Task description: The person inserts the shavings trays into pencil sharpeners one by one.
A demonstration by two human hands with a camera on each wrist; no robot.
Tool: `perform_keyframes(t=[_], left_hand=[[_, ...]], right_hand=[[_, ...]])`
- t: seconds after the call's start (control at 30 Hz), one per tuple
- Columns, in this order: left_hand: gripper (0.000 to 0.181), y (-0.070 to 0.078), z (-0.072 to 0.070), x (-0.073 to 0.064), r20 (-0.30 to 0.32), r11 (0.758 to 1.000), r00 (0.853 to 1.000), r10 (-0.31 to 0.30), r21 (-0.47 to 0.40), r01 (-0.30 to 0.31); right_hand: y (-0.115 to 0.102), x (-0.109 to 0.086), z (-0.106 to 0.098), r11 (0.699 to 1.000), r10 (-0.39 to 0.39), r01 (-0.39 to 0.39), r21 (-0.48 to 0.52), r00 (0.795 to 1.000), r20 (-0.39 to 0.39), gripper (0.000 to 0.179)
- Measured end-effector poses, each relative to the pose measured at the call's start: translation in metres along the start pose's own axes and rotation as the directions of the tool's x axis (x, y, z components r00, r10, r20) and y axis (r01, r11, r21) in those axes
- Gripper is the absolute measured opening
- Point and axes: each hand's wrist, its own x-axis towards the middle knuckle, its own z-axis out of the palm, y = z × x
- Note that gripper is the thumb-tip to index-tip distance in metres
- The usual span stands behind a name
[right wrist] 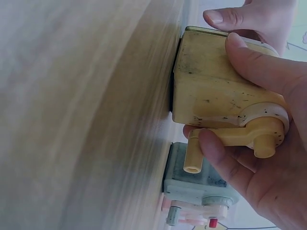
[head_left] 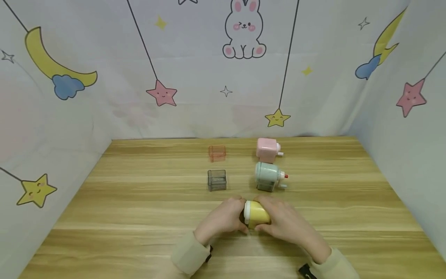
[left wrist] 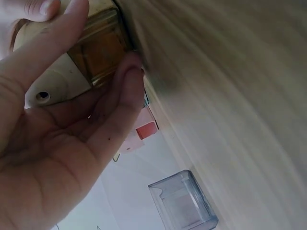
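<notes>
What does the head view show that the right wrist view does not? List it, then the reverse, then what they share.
Only the head view: the pink sharpener, the orange drawer, the grey drawer and the left hand.

Only the right wrist view: the yellow sharpener's crank handle, touched by the right hand.

Both: the yellow sharpener in that hand's grip, the green sharpener beyond it, and the wooden table.

Head view down over the table; both wrist views close, sharing the yellow sharpener.
</notes>
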Motion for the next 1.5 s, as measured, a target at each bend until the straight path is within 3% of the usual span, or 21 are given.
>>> perform_keyframes(t=[0.6, 0.83, 1.07, 1.17, 1.37, 1.5], left_hand=[[0.048, 0.002, 0.002, 0.000, -0.013, 1.000, 1.000, -0.016, -0.010, 0.016], [0.051, -0.004, -0.004, -0.001, 0.027, 0.999, 1.000, 0.012, -0.039, -0.011], [0.078, -0.009, -0.006, -0.004, 0.046, 0.993, 0.997, 0.068, -0.098, -0.063], [0.082, -0.008, -0.008, -0.007, 0.037, 0.995, 0.995, 0.091, -0.053, -0.089], [0.070, -0.007, -0.011, -0.013, -0.019, 0.986, 0.989, 0.147, 0.085, -0.145], [0.059, -0.010, -0.009, -0.014, -0.122, 0.952, 0.962, 0.244, 0.217, -0.214]], right_hand=[[0.002, 0.000, -0.002, 1.000, -0.015, 0.015, -0.011, 1.000, 0.007, 0.064], [0.002, 0.002, -0.005, 0.999, -0.043, 0.044, -0.030, 0.999, 0.015, 0.066], [-0.002, 0.001, -0.006, 0.993, -0.014, 0.020, -0.120, 0.999, 0.053, 0.073], [-0.004, 0.001, -0.006, 0.989, -0.008, 0.013, -0.145, 0.999, 0.039, 0.074], [-0.008, 0.002, -0.007, 0.992, 0.046, -0.042, -0.120, 0.999, 0.027, 0.068], [-0.009, 0.004, -0.009, 0.993, 0.072, -0.070, -0.093, 0.997, 0.016, 0.059]])
